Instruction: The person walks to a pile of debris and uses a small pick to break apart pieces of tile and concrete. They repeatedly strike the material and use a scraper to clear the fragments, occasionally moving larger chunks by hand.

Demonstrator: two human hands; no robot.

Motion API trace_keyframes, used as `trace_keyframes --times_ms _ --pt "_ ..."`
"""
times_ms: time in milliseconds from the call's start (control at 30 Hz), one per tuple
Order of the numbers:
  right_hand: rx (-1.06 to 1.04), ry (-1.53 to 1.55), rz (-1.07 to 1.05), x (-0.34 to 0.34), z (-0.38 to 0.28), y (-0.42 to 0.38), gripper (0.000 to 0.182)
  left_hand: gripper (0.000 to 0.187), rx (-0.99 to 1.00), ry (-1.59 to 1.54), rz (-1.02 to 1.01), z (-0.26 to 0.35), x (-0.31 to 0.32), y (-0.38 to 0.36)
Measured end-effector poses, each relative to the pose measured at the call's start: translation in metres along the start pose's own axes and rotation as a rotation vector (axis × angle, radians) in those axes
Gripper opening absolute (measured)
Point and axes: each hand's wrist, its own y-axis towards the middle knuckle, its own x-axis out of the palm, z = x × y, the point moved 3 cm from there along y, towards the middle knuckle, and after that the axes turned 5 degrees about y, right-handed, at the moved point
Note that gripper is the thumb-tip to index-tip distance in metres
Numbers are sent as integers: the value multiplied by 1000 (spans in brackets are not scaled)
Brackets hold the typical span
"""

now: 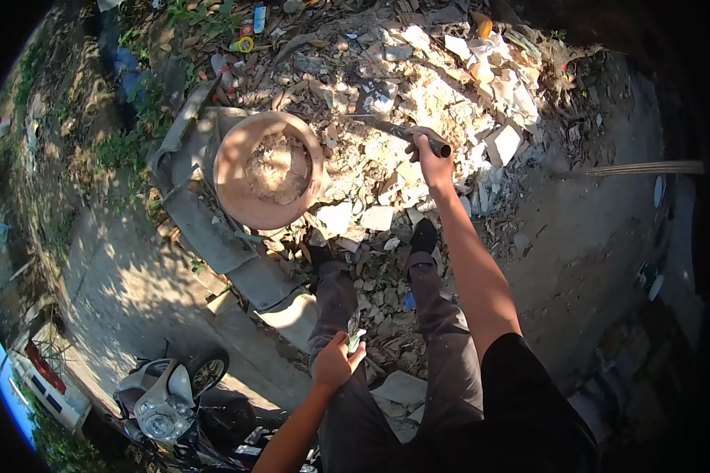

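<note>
My right hand (432,162) is closed around a dark handle (398,129), in the upper middle of the frame, and its far end points toward the clay pot (230,158). The exact form of this end I cannot tell. If I swing it too far to the left, it could strike the pot's rim and crack it. The pot, at upper left, has pale debris (276,169) inside; a hard knock could also spill this. My left hand (334,364), at lower middle, pinches a small pale-green thing (356,340); a loose grip could drop it. My feet are among broken pieces (377,217), so a careless step could slip.
</note>
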Motion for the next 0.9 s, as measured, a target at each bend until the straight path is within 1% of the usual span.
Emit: trace_keyframes --times_ms 33,133,167,200,267,333,367,433,467,533,600,667,700,733,767,800,867,900 --pt "70 -17 17 -1 13 5 21 33 -25 2 -18 -2 0 0" --pt "277 -70 41 13 40 21 22 34 -14 8 -16 -2 0 2" --pt "322 -71 -1 17 55 28 22 31 -2 29 -33 -6 2 2" --pt "354 -10 -41 26 64 33 24 31 -4 35 -36 -4 0 4" --pt "452 -41 -20 43 89 47 28 28 -11 -20 -48 1 -6 6" --pt "522 62 -65 63 85 56 30 27 -15 19 -73 2 -9 8" --pt "553 151 -20 73 94 65 30 28 -49 15 -101 3 -12 10" --pt "655 197 91 78 111 83 30 31 -106 33 -171 5 -22 13" --pt "700 240 144 81 106 87 30 31 -113 44 -172 5 -26 16" --pt "746 366 265 76 127 104 35 33 -158 108 -231 1 -34 18" --pt "707 461 302 65 124 115 36 34 -147 125 -244 -8 -42 17" --pt "680 590 361 49 112 122 37 34 -216 81 -322 -24 -41 15" --pt "634 643 375 37 115 131 36 34 -208 81 -322 -25 -41 16" --pt "585 674 350 23 118 143 36 34 -82 35 -209 -21 -43 18" --pt "605 635 415 10 111 153 37 35 43 -9 -95 -17 -48 22" --pt "626 596 481 -2 102 160 39 35 48 -8 -95 -11 -54 27" --pt "599 565 516 -23 84 168 41 34 -80 119 -264 -1 -59 31" --pt "590 585 514 -30 76 172 41 34 -77 118 -265 3 -61 34"
